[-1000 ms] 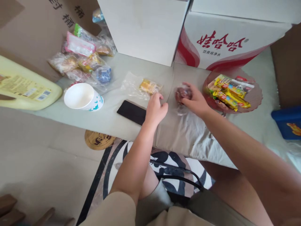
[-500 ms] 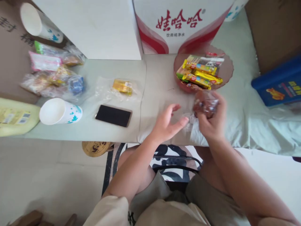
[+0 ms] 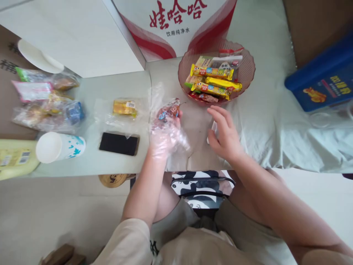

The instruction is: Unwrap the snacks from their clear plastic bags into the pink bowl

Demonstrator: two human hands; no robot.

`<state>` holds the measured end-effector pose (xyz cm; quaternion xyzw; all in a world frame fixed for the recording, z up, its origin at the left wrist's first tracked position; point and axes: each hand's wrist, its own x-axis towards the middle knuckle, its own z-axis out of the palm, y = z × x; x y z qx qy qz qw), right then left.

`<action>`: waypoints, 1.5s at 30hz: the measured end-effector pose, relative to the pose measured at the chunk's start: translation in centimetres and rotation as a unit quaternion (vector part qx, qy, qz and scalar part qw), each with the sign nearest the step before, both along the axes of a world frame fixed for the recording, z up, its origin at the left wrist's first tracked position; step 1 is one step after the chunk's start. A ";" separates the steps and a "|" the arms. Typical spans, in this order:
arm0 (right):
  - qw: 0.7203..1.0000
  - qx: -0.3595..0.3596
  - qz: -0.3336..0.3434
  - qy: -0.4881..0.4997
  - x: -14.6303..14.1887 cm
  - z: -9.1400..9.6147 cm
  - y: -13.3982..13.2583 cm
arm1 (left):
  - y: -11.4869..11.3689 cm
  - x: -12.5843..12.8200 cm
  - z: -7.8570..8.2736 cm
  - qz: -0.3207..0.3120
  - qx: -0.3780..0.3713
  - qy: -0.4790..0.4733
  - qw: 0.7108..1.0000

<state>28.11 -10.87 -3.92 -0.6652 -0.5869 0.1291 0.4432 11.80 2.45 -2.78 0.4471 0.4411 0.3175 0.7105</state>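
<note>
Fingers [image 3: 220,115] of right hand [image 3: 224,136] apart, empty; hand just below bowl [image 3: 247,71], on my near side. Left hand [image 3: 162,141] wrapped in clear film [image 3: 180,141], fingers clamped on snack [image 3: 167,110]. Snack red-brown, inside film, just left of bowl, clear of its rim; I cannot tell if it is lifted. Bars [image 3: 212,71] lie inside bowl. Phone [image 3: 119,143] well left of bowl; cup [image 3: 59,147] farther left, on its side.

Veiling most of the left hand [image 3: 162,142] in crinkled clear plastic [image 3: 182,141], blurring the reddish snack [image 3: 168,109] in its grip. Cropping the yellow jug [image 3: 12,165] at the left edge, the blue box [image 3: 322,79] at the right.
</note>
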 end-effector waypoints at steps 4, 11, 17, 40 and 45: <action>0.998 -0.002 0.061 0.011 -0.6 -0.4 0.4 | -1.2 0.6 -0.3 -0.058 -0.081 0.017 0.995; 0.987 0.002 0.150 0.064 -0.4 0.3 0.3 | -1.1 0.3 -1.1 -0.096 0.043 0.045 0.993; 0.988 0.038 0.141 0.046 -0.5 -0.8 0.8 | -0.5 -1.2 -1.4 -0.150 0.207 0.128 0.958; 0.955 0.013 -0.025 0.295 -2.4 -2.6 2.0 | -2.0 0.0 -3.3 -0.073 0.138 -0.073 0.985; 0.962 -0.053 0.005 0.267 -2.9 -1.1 1.4 | -1.9 0.5 -3.0 -0.094 0.145 -0.091 0.981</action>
